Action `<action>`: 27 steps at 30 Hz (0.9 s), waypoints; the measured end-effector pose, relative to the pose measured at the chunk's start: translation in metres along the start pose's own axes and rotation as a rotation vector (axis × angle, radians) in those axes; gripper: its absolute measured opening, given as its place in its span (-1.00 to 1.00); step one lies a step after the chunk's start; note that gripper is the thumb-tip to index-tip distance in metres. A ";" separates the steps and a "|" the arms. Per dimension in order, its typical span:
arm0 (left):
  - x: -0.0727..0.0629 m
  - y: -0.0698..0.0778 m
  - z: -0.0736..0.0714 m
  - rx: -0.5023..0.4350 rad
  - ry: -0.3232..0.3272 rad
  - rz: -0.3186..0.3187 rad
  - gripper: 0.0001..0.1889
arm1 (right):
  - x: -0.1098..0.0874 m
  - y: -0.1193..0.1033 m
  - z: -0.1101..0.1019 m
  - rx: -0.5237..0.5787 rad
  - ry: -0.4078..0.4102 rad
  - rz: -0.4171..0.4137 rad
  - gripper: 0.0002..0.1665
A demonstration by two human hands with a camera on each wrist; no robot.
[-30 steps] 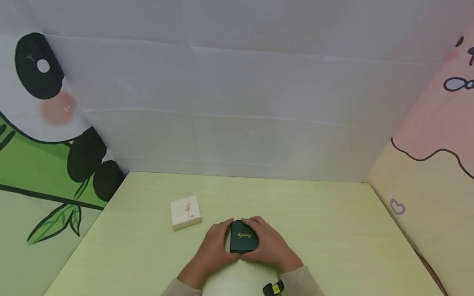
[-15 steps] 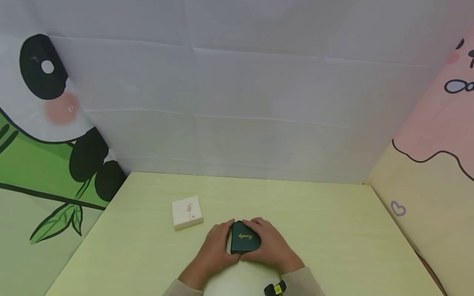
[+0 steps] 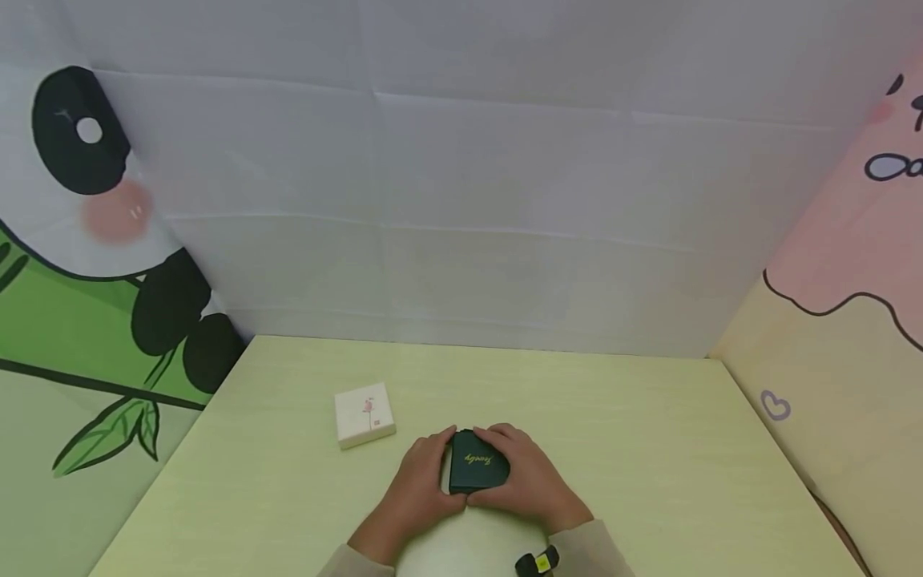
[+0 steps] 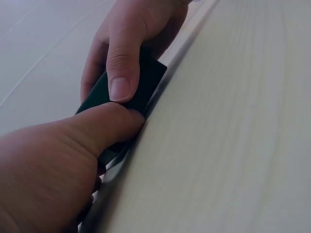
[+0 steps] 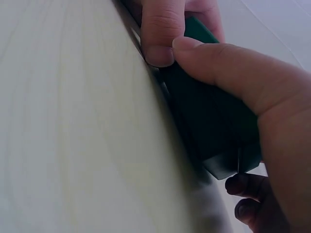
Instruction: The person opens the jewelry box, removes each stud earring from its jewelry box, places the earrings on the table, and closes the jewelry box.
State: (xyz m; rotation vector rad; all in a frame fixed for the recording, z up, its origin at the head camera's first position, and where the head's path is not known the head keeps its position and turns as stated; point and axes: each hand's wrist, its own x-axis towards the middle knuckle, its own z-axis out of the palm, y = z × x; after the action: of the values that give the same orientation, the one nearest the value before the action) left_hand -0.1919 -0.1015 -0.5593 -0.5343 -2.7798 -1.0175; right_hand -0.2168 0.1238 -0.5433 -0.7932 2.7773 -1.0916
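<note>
Near the front middle of the table, in the head view, lies a dark green jewelry box [image 3: 477, 463] with gold lettering upside down on its lid. My left hand [image 3: 421, 478] grips its left side, thumb on the near face and fingers toward the far corner. From the right, my right hand [image 3: 531, 479] holds it the same way, covering the right side. Both thumb tips meet at the near face, as the left wrist view shows on the green box [image 4: 151, 80]. In the right wrist view a thin seam runs along the box [image 5: 214, 114], low over the tabletop.
A white box [image 3: 364, 414] with a pink flower print sits farther back to the left on the pale wooden table [image 3: 649, 449]. A white sheet [image 3: 461, 200] closes off the back. Printed cartoon panels flank both sides.
The hands keep their hold on the green jewelry box, which sits almost exactly as before. Only a slight shift of the whole head view shows.
</note>
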 end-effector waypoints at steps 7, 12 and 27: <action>0.003 0.001 0.000 0.001 -0.018 -0.009 0.09 | 0.000 0.000 -0.002 0.008 0.017 -0.016 0.14; 0.003 0.002 0.000 0.003 -0.027 -0.006 0.08 | -0.001 -0.001 -0.005 0.010 0.009 0.002 0.15; 0.005 -0.001 0.002 0.017 -0.023 0.005 0.07 | 0.000 -0.007 -0.012 -0.022 0.011 -0.014 0.13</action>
State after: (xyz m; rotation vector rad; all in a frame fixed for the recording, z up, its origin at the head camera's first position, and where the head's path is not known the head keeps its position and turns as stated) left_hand -0.1970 -0.0995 -0.5599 -0.5536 -2.8032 -0.9917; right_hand -0.2166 0.1273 -0.5299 -0.8132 2.8012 -1.0727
